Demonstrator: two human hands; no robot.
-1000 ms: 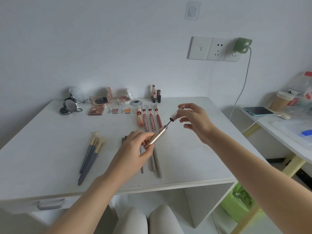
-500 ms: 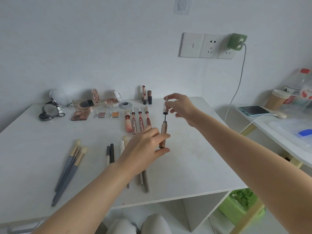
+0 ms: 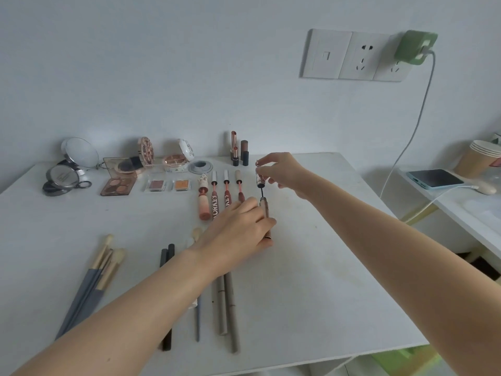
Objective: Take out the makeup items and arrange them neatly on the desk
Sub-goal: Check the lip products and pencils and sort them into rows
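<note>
Up close, the thumb and curled fingers of the left hand [image 3: 238, 229] grip a slim rose-gold tube [image 3: 266, 219], holding it near upright with its lower end at or just above the white desk [image 3: 311, 280]; whether it touches cannot be told. Just above the tube's open neck, the right hand [image 3: 280, 172] pinches the matching cap [image 3: 260, 179] between thumb and fingertips, its dark applicator tip pointing down and standing a little apart from the tube's mouth. Beside the left knuckles lie three lip glosses [image 3: 226, 191] in a row, caps toward the wall, with a peach-coloured tube [image 3: 204, 202] on their left; the fingers cover the lower ends of the glosses. Behind them stand lipsticks [image 3: 235, 149] near the wall. Farther left along the back sit two small eyeshadow pans [image 3: 168, 185], a brown palette [image 3: 118, 186], open compacts [image 3: 176, 158] and round mirrors [image 3: 78, 153]. Under the left forearm run several pencils [image 3: 230, 313] and dark liners [image 3: 167, 256], lying parallel and pointing away from the desk's front edge, and a bundle of grey-handled brushes [image 3: 92, 283] rests at the near left. On the wall, a green charger [image 3: 414, 47] sits in a socket strip, its cable dropping to a phone [image 3: 435, 179] on a side table beside stacked paper cups [image 3: 479, 156].
</note>
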